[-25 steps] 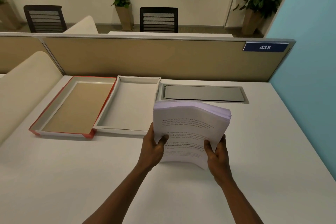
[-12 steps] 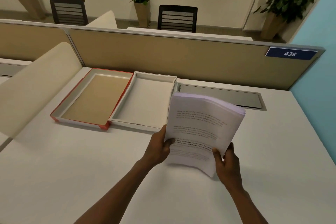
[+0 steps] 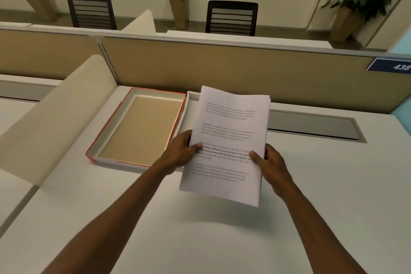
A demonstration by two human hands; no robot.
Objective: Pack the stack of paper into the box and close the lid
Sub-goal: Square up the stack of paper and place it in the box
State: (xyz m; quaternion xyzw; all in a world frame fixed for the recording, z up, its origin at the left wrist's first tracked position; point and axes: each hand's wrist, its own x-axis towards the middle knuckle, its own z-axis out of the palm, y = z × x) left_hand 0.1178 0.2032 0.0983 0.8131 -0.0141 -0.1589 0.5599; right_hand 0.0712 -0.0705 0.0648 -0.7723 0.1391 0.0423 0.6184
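A thick stack of printed white paper [image 3: 229, 131] is held above the desk, its printed face tilted toward me. My left hand [image 3: 181, 151] grips its left edge and my right hand [image 3: 270, 162] grips its right edge. Behind the stack lies a white open box [image 3: 190, 101], almost wholly hidden by the paper. Left of it sits a red-edged tray with a tan inside [image 3: 106, 131], open side up; I cannot tell which of the two is the lid.
The white desk [image 3: 311, 196] ends at a tan partition [image 3: 222, 69] with a blue "438" sign [image 3: 391, 65]. A grey cable hatch [image 3: 311, 125] lies at the back right. A cream curved divider [image 3: 51, 118] stands on the left. Chairs and plants stand beyond.
Both hands have lifted the stack and carried it left, over the white box; the paper is now flatter and more upright. The view has shifted left.
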